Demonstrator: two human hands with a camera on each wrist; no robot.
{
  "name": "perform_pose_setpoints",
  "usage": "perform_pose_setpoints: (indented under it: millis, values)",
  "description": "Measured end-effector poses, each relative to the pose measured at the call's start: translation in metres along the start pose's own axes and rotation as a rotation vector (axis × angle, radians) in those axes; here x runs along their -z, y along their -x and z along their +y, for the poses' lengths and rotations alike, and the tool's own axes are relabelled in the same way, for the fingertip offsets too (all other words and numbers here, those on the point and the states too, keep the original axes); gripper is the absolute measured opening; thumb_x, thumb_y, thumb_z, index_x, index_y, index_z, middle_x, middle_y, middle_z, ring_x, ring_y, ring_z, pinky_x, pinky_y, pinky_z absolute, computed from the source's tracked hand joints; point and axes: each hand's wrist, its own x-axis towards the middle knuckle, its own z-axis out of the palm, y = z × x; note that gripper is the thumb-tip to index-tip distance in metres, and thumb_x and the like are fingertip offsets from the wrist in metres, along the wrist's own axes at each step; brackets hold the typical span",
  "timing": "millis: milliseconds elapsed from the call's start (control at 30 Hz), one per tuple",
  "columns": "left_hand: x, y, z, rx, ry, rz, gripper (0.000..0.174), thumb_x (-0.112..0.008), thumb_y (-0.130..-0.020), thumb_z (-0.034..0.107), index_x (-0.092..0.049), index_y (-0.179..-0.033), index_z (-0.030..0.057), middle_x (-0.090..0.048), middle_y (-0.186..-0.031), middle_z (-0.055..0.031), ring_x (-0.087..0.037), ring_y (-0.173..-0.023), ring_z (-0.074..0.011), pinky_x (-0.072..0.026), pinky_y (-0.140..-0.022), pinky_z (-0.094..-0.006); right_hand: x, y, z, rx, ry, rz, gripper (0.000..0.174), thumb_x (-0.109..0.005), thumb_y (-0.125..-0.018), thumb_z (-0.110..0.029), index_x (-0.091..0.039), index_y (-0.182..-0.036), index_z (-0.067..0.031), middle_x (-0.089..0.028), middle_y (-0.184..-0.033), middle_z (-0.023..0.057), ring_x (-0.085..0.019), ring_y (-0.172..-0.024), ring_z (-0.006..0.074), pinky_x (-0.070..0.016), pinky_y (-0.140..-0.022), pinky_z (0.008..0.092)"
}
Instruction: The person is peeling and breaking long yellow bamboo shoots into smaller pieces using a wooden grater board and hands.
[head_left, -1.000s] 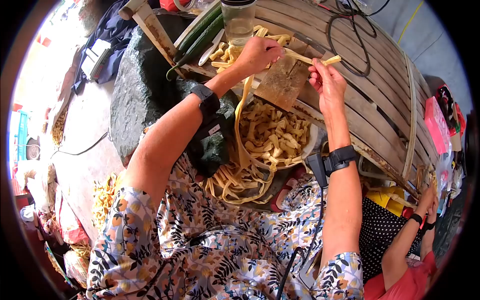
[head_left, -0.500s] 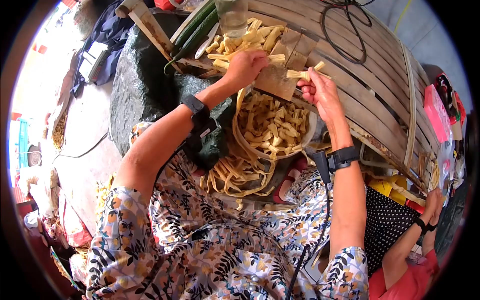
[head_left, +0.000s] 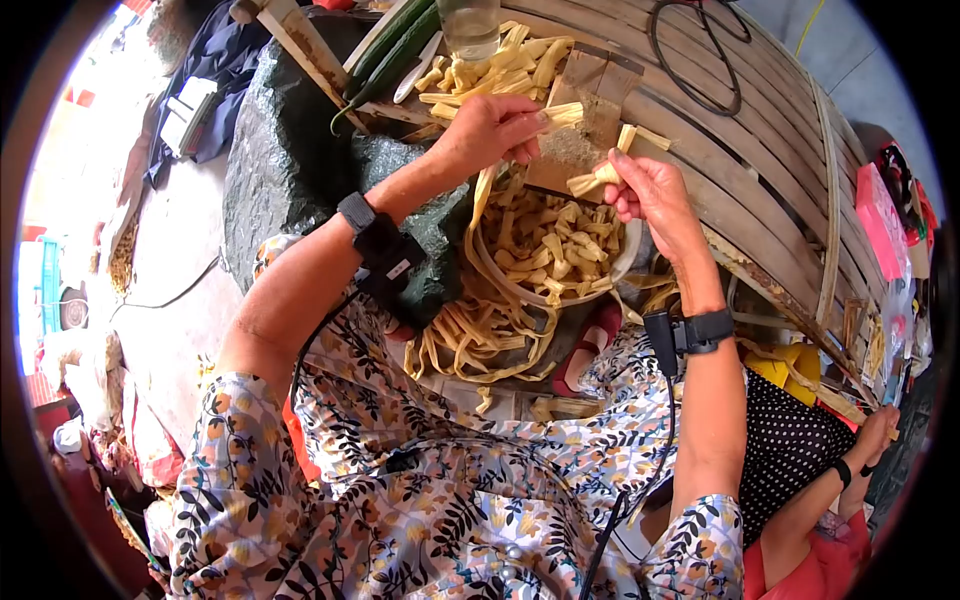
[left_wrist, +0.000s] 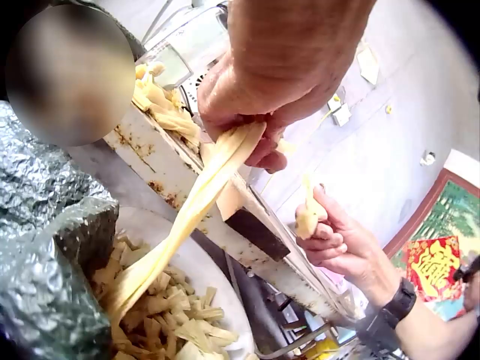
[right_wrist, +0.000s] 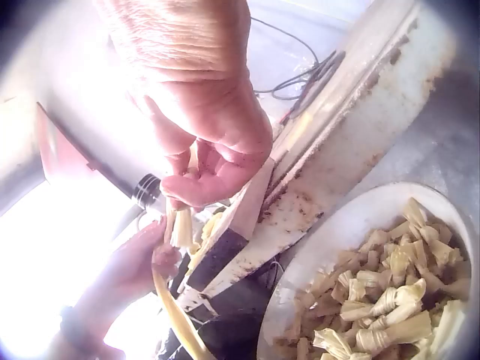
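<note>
A long, flat pale yellow strip (left_wrist: 180, 217) runs from my left hand (head_left: 487, 132) down to the bowl's side. The left thumb and fingers pinch it near its upper end, which pokes out toward the board. My right hand (head_left: 655, 192) pinches a short knotted yellow piece (head_left: 598, 180) between thumb and fingers, its loose ends sticking out. The two hands are apart, either side of a small wooden board (head_left: 560, 165) on the slatted table's edge. Below them a white bowl (right_wrist: 360, 206) holds many similar knotted pieces (head_left: 560, 245).
More yellow pieces (head_left: 510, 70) lie at the back beside a clear jar (head_left: 470, 30) and cucumbers (head_left: 395, 58). Dark green plastic (head_left: 290, 170) bulges at left. Loose strips (head_left: 470, 340) hang below the bowl. A black cable (head_left: 725, 80) lies on the slats (head_left: 760, 190). Another person's hand (head_left: 878, 432) is at far right.
A second ago both hands held one strip stretched between them. They have since come apart, the right keeping a knotted piece. The left hand has moved left and turned, its thumb over the strip.
</note>
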Motion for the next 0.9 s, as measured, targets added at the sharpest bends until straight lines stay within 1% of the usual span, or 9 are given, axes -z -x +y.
perform_pose_setpoints:
  millis: [233, 300, 433, 467, 567, 600, 700, 800, 900]
  values:
    - [-0.001, 0.012, 0.007, 0.029, 0.206, -0.183, 0.027, -0.048, -0.09, 0.025, -0.059, -0.096, 0.0012, -0.053, -0.069, 0.003, -0.047, -0.062, -0.0025, -0.0381, -0.056, -0.0161, -0.014, 0.012, 0.004, -0.046, 0.106, -0.133, 0.028, -0.057, -0.085, -0.03, -0.062, -0.08, -0.0021, -0.057, -0.06, 0.0004, -0.049, -0.049, 0.0025, -0.0394, -0.043, 0.0157]
    - [-0.002, 0.01, 0.007, 0.049, 0.211, -0.107, 0.022, -0.052, -0.088, 0.023, -0.059, -0.093, 0.0024, -0.051, -0.068, 0.0037, -0.045, -0.059, -0.0021, -0.0364, -0.053, -0.0158, -0.013, 0.011, 0.002, 0.001, 0.124, -0.091, 0.027, -0.057, -0.085, -0.028, -0.062, -0.078, -0.0024, -0.057, -0.06, -0.0001, -0.05, -0.049, 0.0023, -0.0398, -0.043, 0.0155]
    - [-0.001, -0.001, 0.007, 0.038, 0.256, -0.018, 0.015, -0.062, -0.082, 0.019, -0.058, -0.083, 0.0047, -0.051, -0.068, 0.0042, -0.044, -0.056, -0.0021, -0.0339, -0.049, -0.0155, -0.004, -0.001, -0.003, 0.336, 0.52, 0.136, 0.02, -0.061, -0.081, -0.018, -0.06, -0.074, 0.0013, -0.054, -0.055, 0.0013, -0.042, -0.047, 0.0057, -0.0354, -0.045, 0.0218]
    - [-0.002, -0.005, 0.004, 0.013, 0.255, -0.025, 0.015, -0.063, -0.081, 0.019, -0.058, -0.082, 0.0047, -0.051, -0.068, 0.0041, -0.044, -0.057, -0.0023, -0.034, -0.049, -0.0157, -0.001, 0.001, -0.008, 0.333, 0.663, 0.148, 0.018, -0.061, -0.079, -0.016, -0.058, -0.075, 0.001, -0.05, -0.053, 0.0045, -0.039, -0.047, 0.01, -0.0342, -0.047, 0.0256]
    - [-0.009, -0.012, 0.007, 0.008, 0.257, 0.028, 0.016, -0.063, -0.081, 0.019, -0.057, -0.083, 0.0041, -0.051, -0.069, 0.0038, -0.046, -0.059, -0.0032, -0.0353, -0.051, -0.0169, -0.005, -0.014, -0.006, 0.467, 0.658, 0.196, 0.018, -0.059, -0.08, -0.018, -0.059, -0.078, -0.0006, -0.051, -0.054, 0.0083, -0.043, -0.047, 0.0165, -0.0361, -0.049, 0.0287]
    - [-0.009, -0.016, 0.006, 0.001, 0.241, 0.051, 0.016, -0.063, -0.081, 0.019, -0.057, -0.084, 0.004, -0.051, -0.07, 0.0036, -0.046, -0.06, -0.0031, -0.0357, -0.051, -0.0172, -0.01, -0.014, -0.012, 0.439, 0.708, 0.243, 0.016, -0.057, -0.081, -0.018, -0.06, -0.082, -0.0022, -0.054, -0.061, 0.0124, -0.05, -0.055, 0.0255, -0.0399, -0.055, 0.0338]
    - [-0.006, -0.027, 0.003, 0.008, 0.199, 0.084, 0.017, -0.063, -0.08, 0.018, -0.057, -0.088, 0.0034, -0.053, -0.072, 0.0031, -0.048, -0.061, -0.0034, -0.0384, -0.054, -0.0175, -0.009, -0.027, -0.012, 0.677, 0.95, 0.354, 0.014, -0.056, -0.081, -0.017, -0.06, -0.083, -0.0033, -0.057, -0.069, 0.0133, -0.054, -0.067, 0.03, -0.042, -0.062, 0.0387]
    - [-0.009, -0.036, 0.003, 0.008, 0.208, 0.078, 0.018, -0.064, -0.08, 0.018, -0.059, -0.09, 0.0036, -0.055, -0.074, 0.0031, -0.05, -0.062, -0.0032, -0.0399, -0.055, -0.0167, -0.008, -0.033, -0.014, 0.658, 1.107, 0.378, 0.012, -0.056, -0.081, -0.016, -0.059, -0.08, -0.004, -0.057, -0.072, 0.0118, -0.052, -0.074, 0.0303, -0.042, -0.066, 0.041]
    - [-0.013, -0.043, 0.003, 0.017, 0.163, 0.081, 0.021, -0.066, -0.079, 0.019, -0.061, -0.092, 0.0041, -0.056, -0.074, 0.0035, -0.051, -0.062, -0.0028, -0.0407, -0.055, -0.0159, -0.007, -0.036, -0.015, 0.708, 1.132, 0.415, 0.011, -0.057, -0.079, -0.015, -0.059, -0.077, -0.0042, -0.056, -0.07, 0.0104, -0.051, -0.073, 0.0297, -0.0417, -0.065, 0.0407]
